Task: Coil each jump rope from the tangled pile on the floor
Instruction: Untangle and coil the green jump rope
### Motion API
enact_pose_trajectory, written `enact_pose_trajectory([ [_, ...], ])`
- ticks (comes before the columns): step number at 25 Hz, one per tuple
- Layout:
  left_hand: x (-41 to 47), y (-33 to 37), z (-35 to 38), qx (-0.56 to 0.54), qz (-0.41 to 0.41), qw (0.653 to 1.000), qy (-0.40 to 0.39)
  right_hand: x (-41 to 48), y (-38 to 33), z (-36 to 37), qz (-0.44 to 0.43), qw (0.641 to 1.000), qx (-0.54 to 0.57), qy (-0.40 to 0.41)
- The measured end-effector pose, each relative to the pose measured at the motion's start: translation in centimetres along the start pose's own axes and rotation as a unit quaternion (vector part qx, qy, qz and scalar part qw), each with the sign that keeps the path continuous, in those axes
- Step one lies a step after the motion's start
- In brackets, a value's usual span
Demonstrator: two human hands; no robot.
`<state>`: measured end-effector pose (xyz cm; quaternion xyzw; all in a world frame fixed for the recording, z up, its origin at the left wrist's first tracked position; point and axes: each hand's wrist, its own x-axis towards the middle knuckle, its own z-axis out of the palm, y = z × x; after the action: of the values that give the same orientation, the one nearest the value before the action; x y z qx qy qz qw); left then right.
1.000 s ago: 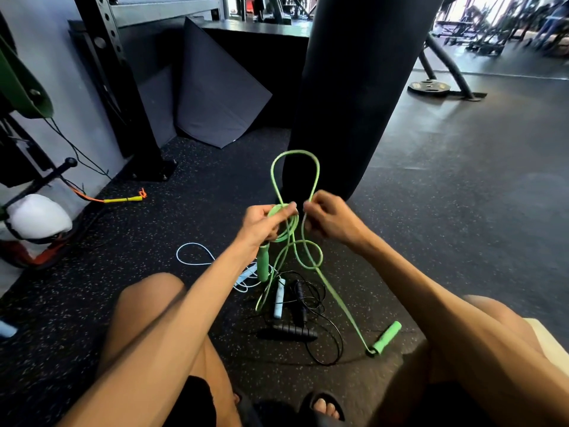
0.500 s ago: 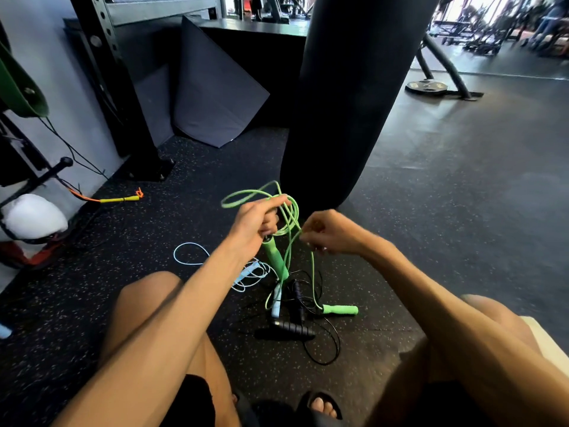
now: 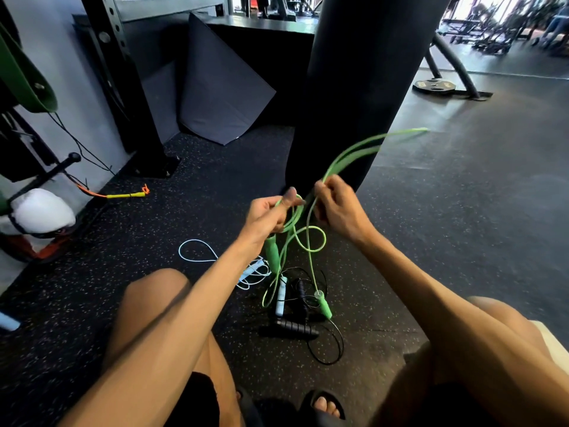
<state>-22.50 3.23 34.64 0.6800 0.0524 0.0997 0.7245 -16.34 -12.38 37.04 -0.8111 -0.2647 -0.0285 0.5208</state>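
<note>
My left hand (image 3: 267, 217) grips coils of the green jump rope (image 3: 311, 238) together with one green handle (image 3: 272, 253) that hangs below the palm. Just to its right, my right hand (image 3: 338, 208) pinches a long blurred loop of the same rope that sticks out up and to the right. The other green handle (image 3: 324, 306) dangles on the cord just above the floor pile. In that pile lie a light blue rope (image 3: 197, 251) with its handle (image 3: 280, 295) and a black rope (image 3: 329, 349) with a ribbed black handle (image 3: 295, 328).
A black punching bag (image 3: 354, 87) hangs just beyond my hands. A steel rack post (image 3: 126, 87) and a leaning mat (image 3: 221, 87) stand at the back left. A yellow-and-orange cord (image 3: 123, 195) lies left. My knees and sandalled feet (image 3: 323, 406) frame the pile.
My right hand has flung a long loop of green rope up and to the right. The free green handle has left the floor and now hangs nearer the pile's middle.
</note>
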Motion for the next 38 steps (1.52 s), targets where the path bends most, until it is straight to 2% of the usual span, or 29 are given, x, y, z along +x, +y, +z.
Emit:
enact_pose_trajectory([
  [2, -0.5, -0.5, 1.2, 0.067, 0.013, 0.998, -0.010, 0.4, -1.5, -0.6, 0.023, 0.990, 0.136, 0.025],
  [4, -0.6, -1.2, 2.0, 0.106, 0.029, 0.994, -0.026, 0.4, -2.3, -1.0, 0.047, 0.975, 0.215, 0.029],
  [7, -0.5, -1.4, 2.2, 0.116, 0.034, 0.993, 0.005, 0.1, -2.1, -1.3, 0.077, 0.970, 0.230, -0.013],
  [10, -0.1, -1.3, 1.5, 0.066, 0.016, 0.996, 0.062, -0.3, -1.5, -1.6, 0.113, 0.961, 0.249, -0.037],
  [12, 0.2, -1.1, 1.0, 0.011, 0.005, 0.999, 0.053, -0.5, -0.8, -1.9, 0.127, 0.972, 0.179, -0.085],
  [14, 0.4, -0.7, 0.7, -0.035, -0.020, 0.998, 0.039, -0.8, 0.6, -1.6, 0.092, 0.980, -0.020, -0.176],
  [16, 0.7, -0.5, 0.4, -0.075, -0.044, 0.996, 0.026, -1.4, 2.2, -0.1, 0.042, 0.957, -0.189, -0.214],
  [18, 0.8, -0.3, 0.3, -0.115, -0.065, 0.991, 0.019, -2.0, 3.2, 1.5, 0.012, 0.955, -0.227, -0.191],
  [24, 0.9, -0.1, -0.8, -0.177, -0.098, 0.979, 0.025, -2.1, 3.3, 3.0, -0.026, 0.969, -0.212, -0.127],
  [26, 1.1, -0.3, -1.3, -0.104, -0.079, 0.991, 0.035, -1.7, 2.4, 2.4, -0.038, 0.982, -0.173, -0.066],
  [28, 1.0, -0.7, -1.6, 0.014, -0.061, 0.997, 0.044, -0.9, 0.8, 1.1, -0.029, 0.996, -0.085, 0.001],
  [31, 1.0, -1.5, -1.3, 0.203, -0.070, 0.976, 0.036, 0.1, -1.1, -0.8, -0.009, 0.996, 0.067, 0.064],
  [33, 1.0, -2.0, -1.0, 0.266, -0.078, 0.961, 0.023, 0.6, -1.2, -1.2, 0.030, 0.982, 0.158, 0.097],
  [35, 0.9, -2.3, -0.9, 0.300, -0.085, 0.950, 0.019, 0.9, -0.9, -1.6, 0.087, 0.953, 0.265, 0.117],
  [38, 0.5, -3.2, -0.3, 0.312, -0.089, 0.946, -0.007, 1.2, -0.8, -2.8, 0.103, 0.927, 0.346, 0.100],
])
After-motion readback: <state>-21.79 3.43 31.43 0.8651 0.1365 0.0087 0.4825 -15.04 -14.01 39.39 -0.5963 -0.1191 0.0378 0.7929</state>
